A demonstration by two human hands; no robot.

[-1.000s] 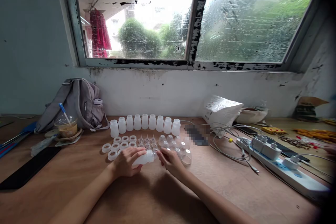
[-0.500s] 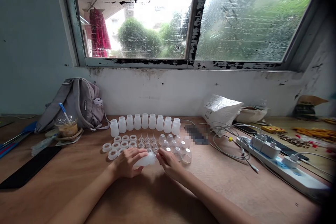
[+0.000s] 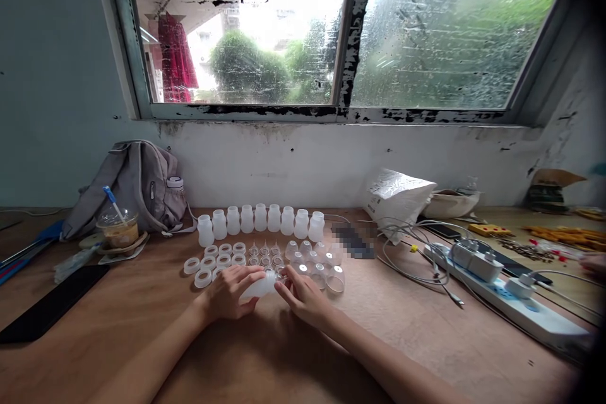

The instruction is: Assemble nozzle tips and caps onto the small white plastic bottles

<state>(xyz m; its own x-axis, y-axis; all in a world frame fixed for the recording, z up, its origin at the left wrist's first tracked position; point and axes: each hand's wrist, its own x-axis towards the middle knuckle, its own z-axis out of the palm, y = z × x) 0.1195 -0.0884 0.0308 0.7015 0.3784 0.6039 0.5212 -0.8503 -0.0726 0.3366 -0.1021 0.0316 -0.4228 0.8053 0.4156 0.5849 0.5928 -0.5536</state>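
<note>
My left hand (image 3: 237, 290) is wrapped round a frosted baby bottle (image 3: 258, 287), which lies tilted with its threaded mouth to the right. At that mouth, the fingers of my right hand (image 3: 303, 295) are pinched together; a small clear piece shows there, too hidden to name. Just beyond the hands are several clear bottle teats (image 3: 265, 251). White collar rings (image 3: 203, 278) lie in rows to their left, and clear dome caps (image 3: 336, 279) to their right. Several more frosted bottles (image 3: 260, 218) stand upright in a curved row behind.
A black slab (image 3: 54, 303), a drink cup (image 3: 118, 230) and a grey backpack (image 3: 137, 189) are on the left. Tangled cables (image 3: 402, 259), a silver bag (image 3: 398, 196) and a power strip (image 3: 506, 293) occupy the right. Another person's hand (image 3: 593, 262) shows at the right edge.
The fingers of my right hand have shifted slightly left over the bottle's mouth and opened out from a tighter curl. Another person's hand has appeared at the right edge.
</note>
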